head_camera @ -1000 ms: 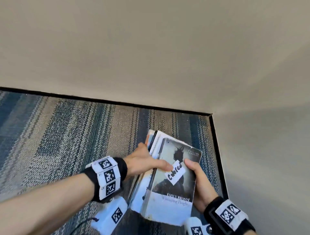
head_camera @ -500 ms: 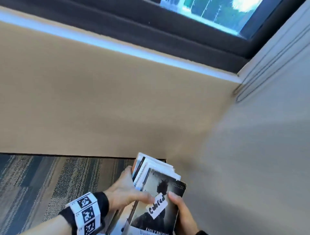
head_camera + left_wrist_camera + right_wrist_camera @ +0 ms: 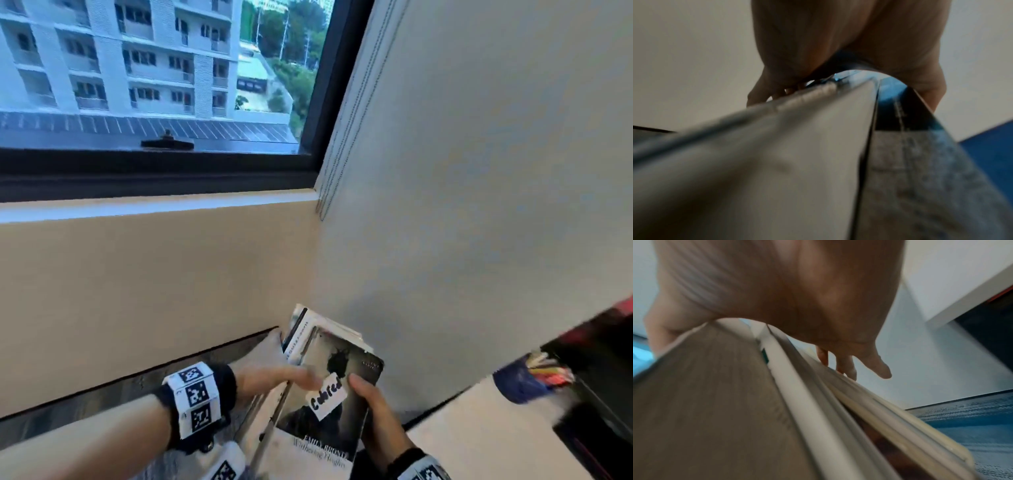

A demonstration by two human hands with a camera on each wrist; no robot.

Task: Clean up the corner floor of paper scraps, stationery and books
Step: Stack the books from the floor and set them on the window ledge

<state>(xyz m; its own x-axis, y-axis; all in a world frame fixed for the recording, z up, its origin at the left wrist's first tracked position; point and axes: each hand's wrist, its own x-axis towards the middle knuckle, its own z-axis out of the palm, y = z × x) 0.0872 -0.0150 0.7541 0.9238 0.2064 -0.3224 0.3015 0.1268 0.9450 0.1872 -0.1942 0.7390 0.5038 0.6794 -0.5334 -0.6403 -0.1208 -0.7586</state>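
Left hand (image 3: 274,377) and right hand (image 3: 373,407) clamp the stack of paperback books (image 3: 329,383), dark-covered novel on top (2 thumbs over it), near the wall corner. Keep spines squared, carry level.

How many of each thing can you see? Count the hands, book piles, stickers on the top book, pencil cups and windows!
Hands: 2, the left hand and the right hand, both gripping the pile
Pile of books: 1
White sticker: 1
Blue pencil cup: 1
Window: 1
Total: 6
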